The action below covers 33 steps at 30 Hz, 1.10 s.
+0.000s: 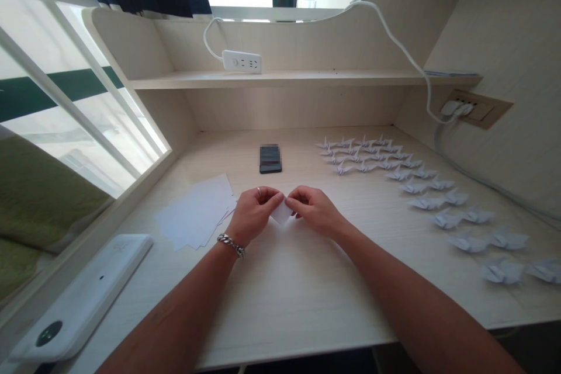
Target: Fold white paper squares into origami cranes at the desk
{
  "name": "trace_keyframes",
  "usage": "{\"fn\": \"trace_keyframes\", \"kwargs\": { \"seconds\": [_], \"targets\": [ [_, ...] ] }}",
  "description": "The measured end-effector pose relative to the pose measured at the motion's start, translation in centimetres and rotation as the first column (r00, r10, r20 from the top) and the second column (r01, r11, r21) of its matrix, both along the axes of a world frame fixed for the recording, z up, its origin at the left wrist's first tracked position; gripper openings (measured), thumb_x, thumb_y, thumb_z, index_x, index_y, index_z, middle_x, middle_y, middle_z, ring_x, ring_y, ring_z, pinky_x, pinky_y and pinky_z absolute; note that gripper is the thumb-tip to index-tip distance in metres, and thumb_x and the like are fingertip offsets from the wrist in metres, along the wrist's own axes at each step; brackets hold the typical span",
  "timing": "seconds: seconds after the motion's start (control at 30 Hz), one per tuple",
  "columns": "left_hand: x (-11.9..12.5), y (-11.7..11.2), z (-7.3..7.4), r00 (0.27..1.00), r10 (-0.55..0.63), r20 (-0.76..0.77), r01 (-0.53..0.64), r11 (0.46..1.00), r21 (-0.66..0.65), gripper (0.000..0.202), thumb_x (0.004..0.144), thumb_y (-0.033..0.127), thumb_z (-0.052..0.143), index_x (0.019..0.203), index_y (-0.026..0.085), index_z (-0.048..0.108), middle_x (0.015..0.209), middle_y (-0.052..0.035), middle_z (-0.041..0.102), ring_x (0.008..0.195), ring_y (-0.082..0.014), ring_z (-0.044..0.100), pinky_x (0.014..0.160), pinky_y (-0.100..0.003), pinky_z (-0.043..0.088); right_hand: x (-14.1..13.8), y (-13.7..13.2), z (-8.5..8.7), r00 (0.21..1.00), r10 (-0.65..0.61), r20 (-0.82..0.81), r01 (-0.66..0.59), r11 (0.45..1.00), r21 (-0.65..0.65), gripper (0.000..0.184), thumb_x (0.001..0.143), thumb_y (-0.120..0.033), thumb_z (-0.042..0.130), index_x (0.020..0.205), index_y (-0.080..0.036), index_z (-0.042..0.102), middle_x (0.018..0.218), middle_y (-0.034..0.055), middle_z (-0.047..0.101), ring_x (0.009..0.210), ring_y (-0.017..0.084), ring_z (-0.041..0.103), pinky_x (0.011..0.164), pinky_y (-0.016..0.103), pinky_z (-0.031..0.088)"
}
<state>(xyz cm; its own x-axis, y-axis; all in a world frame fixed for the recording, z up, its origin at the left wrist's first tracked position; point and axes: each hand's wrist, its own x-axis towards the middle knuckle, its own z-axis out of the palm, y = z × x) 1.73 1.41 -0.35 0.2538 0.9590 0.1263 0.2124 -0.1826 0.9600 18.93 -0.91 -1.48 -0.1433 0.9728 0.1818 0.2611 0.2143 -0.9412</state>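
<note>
My left hand (253, 214) and my right hand (313, 210) pinch a small folded piece of white paper (280, 213) between them, at the middle of the desk. A loose pile of white paper sheets (196, 212) lies just left of my left hand, which wears a chain bracelet (231, 244) and a ring (259, 191). Rows of several white origami cranes (372, 156) stand to the right of my right hand, not touching it. A phone (270, 159) with a blurred top lies face up beyond my hands.
A pale wood-grain desk (280, 298) sits below a shelf carrying a white power strip (241, 61). A white cable (407, 55) runs to a wall socket (475, 108). A flat white device (81, 298) lies at the front left, beside a window.
</note>
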Motion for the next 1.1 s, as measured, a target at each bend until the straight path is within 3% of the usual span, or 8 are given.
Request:
{"fn": "trace_keyframes", "kwargs": {
  "seconds": [0.17, 0.33, 0.43, 0.63, 0.87, 1.0, 1.1],
  "targets": [
    [-0.1, 0.0, -0.1, 1.000, 0.004, -0.019, -0.004, 1.000, 0.004, 0.031, 0.075, 0.042, 0.067, 0.079, 0.012, 0.070, 0.070, -0.0062, 0.069, 0.063, -0.0156, 0.060, 0.059, -0.027, 0.047, 0.2, 0.3, -0.3, 0.995, -0.054, -0.085, 0.053, 0.998, -0.012, 0.020, 0.080, -0.036, 0.060, 0.077, -0.017, 0.061, 0.070, 0.0006, 0.062, 0.064, 0.014, 0.057, 0.060, 0.026, 0.046],
    [-0.2, -0.3, 0.1, 0.972, -0.034, -0.235, 0.072, 0.985, 0.154, 0.027, 0.079, 0.040, 0.061, 0.077, 0.016, 0.071, 0.072, -0.0043, 0.070, 0.065, -0.0156, 0.060, 0.058, -0.025, 0.044, 0.2, 0.2, -0.2, 0.999, -0.045, 0.005, 0.045, 0.999, 0.023, 0.020, 0.079, -0.037, 0.061, 0.079, -0.017, 0.064, 0.073, 0.0004, 0.063, 0.068, 0.014, 0.056, 0.062, 0.026, 0.044],
    [0.0, -0.6, 0.5, 0.956, -0.065, -0.288, 0.114, 0.980, 0.160, 0.025, 0.081, 0.038, 0.058, 0.076, 0.016, 0.070, 0.068, -0.0029, 0.069, 0.063, -0.0155, 0.060, 0.058, -0.025, 0.043, 0.0, 0.2, -0.1, 0.998, -0.058, -0.018, 0.059, 0.998, 0.030, 0.019, 0.079, -0.036, 0.062, 0.076, -0.017, 0.062, 0.072, 0.0006, 0.062, 0.067, 0.014, 0.055, 0.062, 0.026, 0.043],
    [-0.4, -0.3, 0.8, 0.969, -0.090, -0.229, 0.114, 0.989, 0.094, 0.021, 0.079, 0.034, 0.059, 0.075, 0.016, 0.067, 0.064, -0.0018, 0.066, 0.060, -0.0142, 0.059, 0.059, -0.025, 0.044, 0.4, 0.8, -0.5, 0.961, -0.156, -0.227, 0.155, 0.988, -0.022, 0.025, 0.074, -0.041, 0.066, 0.076, -0.016, 0.062, 0.070, 0.0008, 0.061, 0.065, 0.014, 0.055, 0.060, 0.027, 0.043],
    [-0.2, -0.3, 0.1, 0.986, -0.104, -0.133, 0.108, 0.994, 0.026, 0.022, 0.077, 0.036, 0.064, 0.081, 0.014, 0.066, 0.070, -0.0042, 0.067, 0.062, -0.0148, 0.061, 0.061, -0.027, 0.047, 0.5, 1.0, -0.4, 0.869, -0.297, -0.395, 0.262, 0.955, -0.140, 0.034, 0.067, -0.048, 0.072, 0.078, -0.017, 0.061, 0.071, 0.0013, 0.062, 0.065, 0.015, 0.056, 0.057, 0.027, 0.047],
    [0.4, -0.6, -0.1, 0.981, -0.147, -0.126, 0.148, 0.989, 0.006, 0.024, 0.076, 0.038, 0.067, 0.077, 0.014, 0.065, 0.069, -0.0039, 0.067, 0.063, -0.0143, 0.061, 0.059, -0.025, 0.046, -0.1, 0.7, -0.2, 0.860, -0.276, -0.429, 0.236, 0.961, -0.144, 0.033, 0.067, -0.046, 0.072, 0.080, -0.017, 0.062, 0.073, 0.0018, 0.064, 0.067, 0.015, 0.058, 0.060, 0.028, 0.049],
    [0.2, -0.2, -0.2, 0.997, -0.063, -0.054, 0.063, 0.998, -0.003, 0.025, 0.075, 0.038, 0.067, 0.075, 0.014, 0.064, 0.067, -0.0042, 0.068, 0.062, -0.0144, 0.062, 0.062, -0.027, 0.048, -0.1, 0.6, -0.1, 0.893, -0.259, -0.368, 0.210, 0.963, -0.169, 0.028, 0.069, -0.042, 0.070, 0.077, -0.017, 0.062, 0.071, 0.0016, 0.064, 0.067, 0.015, 0.060, 0.061, 0.028, 0.049]
  ]
}}
